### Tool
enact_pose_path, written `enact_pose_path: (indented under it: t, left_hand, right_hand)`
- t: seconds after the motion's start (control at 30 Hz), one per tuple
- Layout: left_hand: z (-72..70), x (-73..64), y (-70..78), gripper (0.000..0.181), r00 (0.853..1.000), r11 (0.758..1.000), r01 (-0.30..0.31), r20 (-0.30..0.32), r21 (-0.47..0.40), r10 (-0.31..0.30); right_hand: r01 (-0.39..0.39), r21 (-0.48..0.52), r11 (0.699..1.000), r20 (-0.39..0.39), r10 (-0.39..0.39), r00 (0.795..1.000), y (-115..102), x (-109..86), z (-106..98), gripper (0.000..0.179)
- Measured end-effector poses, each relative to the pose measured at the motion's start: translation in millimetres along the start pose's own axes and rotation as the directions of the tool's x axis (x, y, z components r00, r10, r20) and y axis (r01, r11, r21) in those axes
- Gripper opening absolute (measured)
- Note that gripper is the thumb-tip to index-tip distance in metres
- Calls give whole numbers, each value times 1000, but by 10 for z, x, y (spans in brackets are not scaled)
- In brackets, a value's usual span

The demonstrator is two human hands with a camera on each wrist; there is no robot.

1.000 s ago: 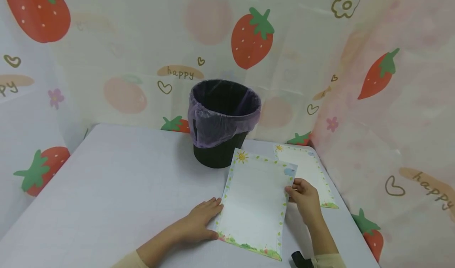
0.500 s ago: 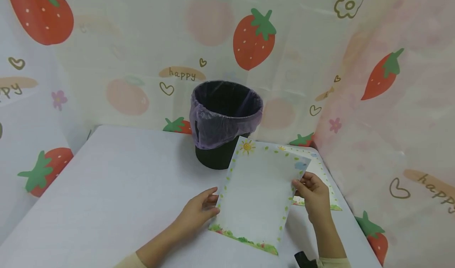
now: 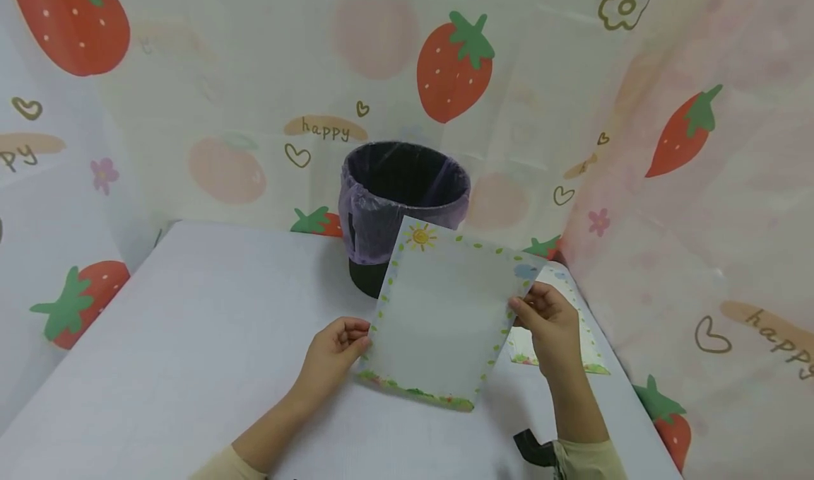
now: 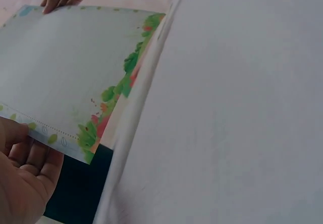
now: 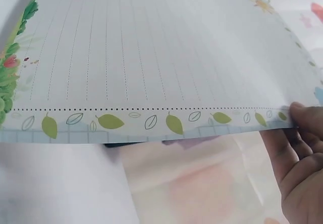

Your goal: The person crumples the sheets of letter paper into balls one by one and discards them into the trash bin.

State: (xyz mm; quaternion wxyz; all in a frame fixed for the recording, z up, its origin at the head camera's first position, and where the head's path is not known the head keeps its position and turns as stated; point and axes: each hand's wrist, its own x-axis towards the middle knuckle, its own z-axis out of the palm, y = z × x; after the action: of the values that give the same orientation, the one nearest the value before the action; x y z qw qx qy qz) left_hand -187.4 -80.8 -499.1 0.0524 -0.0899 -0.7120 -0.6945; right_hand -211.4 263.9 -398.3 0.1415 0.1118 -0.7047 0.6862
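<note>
Between both hands a sheet of decorated writing paper [image 3: 439, 317] is held up, tilted, over the white table. Leaves run along its border, with a sun at the top left corner and greenery along the bottom; dotted lines show in the right wrist view. My left hand [image 3: 331, 360] pinches the left edge low down, thumb on top and fingers behind. My right hand [image 3: 550, 324] pinches the right edge near the upper corner, also thumb in front. The paper's top overlaps the black bin [image 3: 365, 278] in the head view.
A purple plastic liner [image 3: 375, 225] is folded over the bin's rim. Another decorated sheet [image 3: 588, 338] lies at the table's right side, partly hidden by the right hand. Strawberry-printed curtains [image 3: 254, 63] surround the white table [image 3: 210, 324]. A black strap piece [image 3: 534, 448] sits at the right wrist.
The paper has risen off the table and moved slightly left and away. My left hand went from lying flat at its edge to pinching it; my right hand kept its grip and rose.
</note>
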Motion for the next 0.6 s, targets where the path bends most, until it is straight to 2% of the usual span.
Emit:
enact_pose_path:
  t: [0.37, 0.5, 0.6]
  left_hand:
    - [-260, 38, 147, 11, 991, 991, -89, -91, 99, 99]
    - [-334, -6, 246, 11, 989, 977, -87, -103, 196, 109]
    - [-382, -45, 320, 16, 994, 959, -54, -80, 280, 79]
  right_hand:
    - [63, 63, 996, 55, -67, 996, -54, 124, 246, 29]
    - [82, 73, 994, 55, -86, 995, -52, 157, 346, 29]
    - [74, 65, 995, 50, -78, 996, -47, 168, 413, 27]
